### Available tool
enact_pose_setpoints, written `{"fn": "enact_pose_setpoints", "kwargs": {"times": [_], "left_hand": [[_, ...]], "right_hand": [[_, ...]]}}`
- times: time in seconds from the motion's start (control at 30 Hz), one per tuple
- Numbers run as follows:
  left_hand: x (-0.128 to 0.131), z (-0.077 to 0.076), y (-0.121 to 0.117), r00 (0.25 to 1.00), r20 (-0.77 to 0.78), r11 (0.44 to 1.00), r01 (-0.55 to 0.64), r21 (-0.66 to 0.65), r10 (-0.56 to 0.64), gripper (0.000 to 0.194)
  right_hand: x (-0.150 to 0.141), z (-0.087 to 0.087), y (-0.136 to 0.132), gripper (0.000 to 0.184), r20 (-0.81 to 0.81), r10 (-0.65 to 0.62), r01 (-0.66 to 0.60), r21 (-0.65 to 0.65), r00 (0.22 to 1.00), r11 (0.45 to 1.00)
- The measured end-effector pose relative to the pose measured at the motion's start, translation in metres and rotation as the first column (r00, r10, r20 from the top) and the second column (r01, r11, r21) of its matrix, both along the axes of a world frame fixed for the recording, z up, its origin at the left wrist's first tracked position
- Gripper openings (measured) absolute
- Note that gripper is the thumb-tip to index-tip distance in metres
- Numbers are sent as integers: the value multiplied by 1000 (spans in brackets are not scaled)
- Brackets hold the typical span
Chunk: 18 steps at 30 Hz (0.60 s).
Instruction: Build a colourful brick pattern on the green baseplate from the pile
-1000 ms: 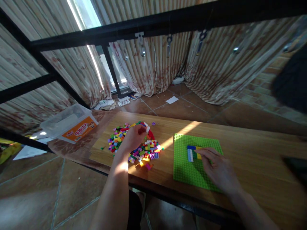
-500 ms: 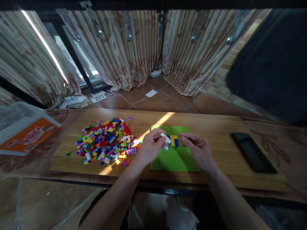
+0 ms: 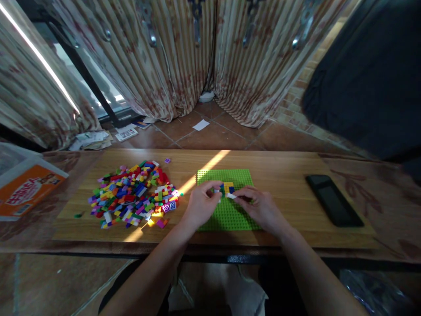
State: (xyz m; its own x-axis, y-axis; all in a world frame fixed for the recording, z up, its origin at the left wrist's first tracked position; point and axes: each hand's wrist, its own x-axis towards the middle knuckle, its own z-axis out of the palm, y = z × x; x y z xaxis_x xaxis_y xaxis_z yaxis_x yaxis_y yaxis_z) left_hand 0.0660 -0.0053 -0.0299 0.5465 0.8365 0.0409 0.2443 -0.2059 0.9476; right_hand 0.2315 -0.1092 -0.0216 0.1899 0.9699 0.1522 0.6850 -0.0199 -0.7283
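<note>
Tall striped curtains fill the whole back of the scene, and in front of them runs the long wooden board, a bright streak of sunlight slicing across it. On its left side sprawls a big heap of loose bricks, every colour mixed together; farther left, the clear box shows off its orange label. Near the middle lies the green baseplate, flat on the wood, and well apart to the right sits a dark flat device. Now the hands, both over that plate! The left hand curls in with thumb and forefinger close together, though whether they grip anything I can't tell. The right hand pinches a small white brick at its fingertips, just on the near side of the yellow bricks and blue brick on the plate.
</note>
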Motion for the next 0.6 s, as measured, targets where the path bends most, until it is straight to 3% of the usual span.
{"fn": "enact_pose_setpoints", "kwargs": {"times": [0.1,0.23,0.6], "left_hand": [[-9,3,14,991,-117,994,-53,90,63,31],[-11,5,16,971,-230,992,-39,117,66,29],[-9,6,9,941,-335,987,12,162,44,31]], "right_hand": [[1,-4,0,17,138,34,-33,-10,990,999],[-4,-8,3,17,250,49,-47,-12,967,999],[-10,-11,6,14,234,-15,4,49,972,999]]}}
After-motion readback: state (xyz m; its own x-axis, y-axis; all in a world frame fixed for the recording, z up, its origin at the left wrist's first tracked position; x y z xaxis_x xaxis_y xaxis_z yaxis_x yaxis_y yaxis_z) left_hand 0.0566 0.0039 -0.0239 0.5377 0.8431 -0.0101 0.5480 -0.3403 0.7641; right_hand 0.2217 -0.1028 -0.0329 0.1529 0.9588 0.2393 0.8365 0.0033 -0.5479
